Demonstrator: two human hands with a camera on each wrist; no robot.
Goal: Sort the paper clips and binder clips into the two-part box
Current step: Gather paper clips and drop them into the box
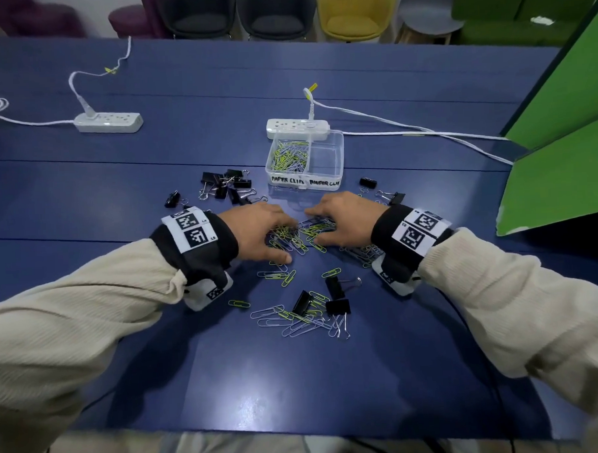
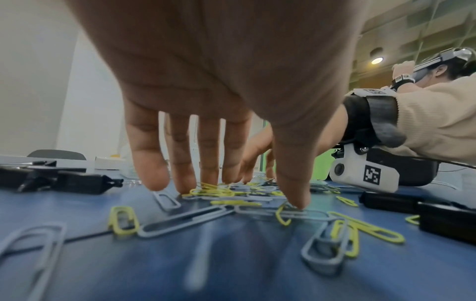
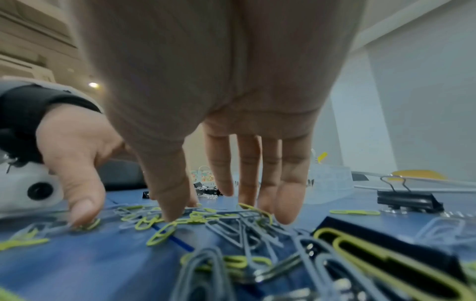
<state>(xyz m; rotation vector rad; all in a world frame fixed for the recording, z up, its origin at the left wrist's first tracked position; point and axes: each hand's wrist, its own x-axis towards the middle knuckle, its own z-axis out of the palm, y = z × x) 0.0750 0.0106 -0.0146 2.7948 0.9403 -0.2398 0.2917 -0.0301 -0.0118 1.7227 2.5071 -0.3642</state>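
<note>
A clear two-part box (image 1: 304, 184) stands mid-table. Its left half, marked for paper clips, holds several green and silver clips (image 1: 287, 156). The right half (image 1: 326, 156), marked for binder clips, looks empty. Just in front of the box, my left hand (image 1: 274, 237) and right hand (image 1: 326, 225) lie palm-down on a pile of paper clips (image 1: 303, 233). In the wrist views the straight fingers (image 2: 207, 163) (image 3: 291, 193) touch the clips without curling round any. Black binder clips lie in a cluster (image 1: 225, 186) left of the box, and others (image 1: 334, 288) lie near me.
More paper clips (image 1: 288, 324) are scattered toward the front edge. Two binder clips (image 1: 397, 197) lie right of the box. A white power strip (image 1: 296, 127) sits right behind the box, and another (image 1: 108, 122) at far left, both with cables. A green partition (image 1: 561, 153) stands on the right.
</note>
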